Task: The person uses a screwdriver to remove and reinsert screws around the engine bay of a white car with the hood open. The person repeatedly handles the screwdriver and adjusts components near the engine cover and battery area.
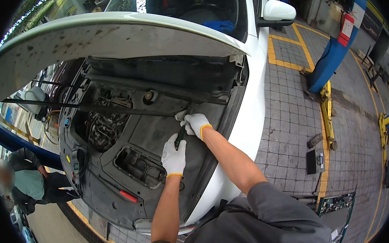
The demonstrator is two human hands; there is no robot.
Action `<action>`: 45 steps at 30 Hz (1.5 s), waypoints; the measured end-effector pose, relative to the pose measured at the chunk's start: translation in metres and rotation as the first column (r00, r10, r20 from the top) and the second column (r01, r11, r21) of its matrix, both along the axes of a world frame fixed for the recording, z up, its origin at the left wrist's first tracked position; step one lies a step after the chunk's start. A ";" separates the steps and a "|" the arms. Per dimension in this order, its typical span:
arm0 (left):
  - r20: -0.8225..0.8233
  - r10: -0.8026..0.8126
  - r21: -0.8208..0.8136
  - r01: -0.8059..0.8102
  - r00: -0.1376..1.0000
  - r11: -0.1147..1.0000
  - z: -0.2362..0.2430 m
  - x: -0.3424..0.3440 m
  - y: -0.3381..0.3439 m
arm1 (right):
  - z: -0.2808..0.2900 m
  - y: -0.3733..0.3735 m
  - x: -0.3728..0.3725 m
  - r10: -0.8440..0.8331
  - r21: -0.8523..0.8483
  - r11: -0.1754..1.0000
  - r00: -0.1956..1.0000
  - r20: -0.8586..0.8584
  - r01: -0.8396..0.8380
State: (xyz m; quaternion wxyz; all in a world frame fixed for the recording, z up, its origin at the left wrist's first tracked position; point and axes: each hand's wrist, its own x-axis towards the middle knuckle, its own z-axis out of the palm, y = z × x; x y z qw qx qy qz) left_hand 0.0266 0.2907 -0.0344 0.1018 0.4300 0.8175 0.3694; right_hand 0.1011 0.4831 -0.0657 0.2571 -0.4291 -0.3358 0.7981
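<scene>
1. Creased grey cloth shirt [257,221] filled five o'clock.
2. Rounded red handle [128,196] lay toward half past seven on black plastic [101,197].
3. Left hand [174,158], knit-gloved, toward seven, curled around a slim dark tool [180,137] near centre.
4. Right hand [196,124], likewise gloved, at centre, curled near the tool's top; its pinch was unclear.

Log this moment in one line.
left hand: holding dark object | right hand: near its upper end | hood: raised | red-handled tool: lying on black cover

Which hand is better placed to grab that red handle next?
Probably your left hand: it's nearer the red handle than your right hand, though the left seems to hold a dark object.
</scene>
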 end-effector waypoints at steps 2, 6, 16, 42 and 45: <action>0.072 0.006 -0.017 -0.005 0.997 1.000 0.000 -0.005 0.001 | 0.005 -0.002 -0.002 -0.014 -0.005 1.000 1.000 -0.004 0.014; 0.198 0.022 -0.109 -0.001 0.980 0.994 0.019 -0.005 0.002 | 0.012 -0.001 -0.001 -0.014 -0.008 1.000 0.999 0.046 0.015; 0.164 -0.022 -0.052 0.031 0.986 0.998 -0.002 -0.014 0.006 | 0.003 0.019 -0.001 0.094 -0.049 0.995 0.990 0.105 -0.089; 0.608 0.004 0.122 -0.098 0.794 0.988 -0.010 -0.017 0.012 | -0.004 0.013 -0.007 0.055 0.083 0.995 0.995 0.084 -0.062; 0.788 0.002 0.132 -0.173 0.616 0.976 -0.019 -0.019 0.012 | -0.004 0.013 -0.004 0.085 0.063 0.994 0.989 0.123 -0.093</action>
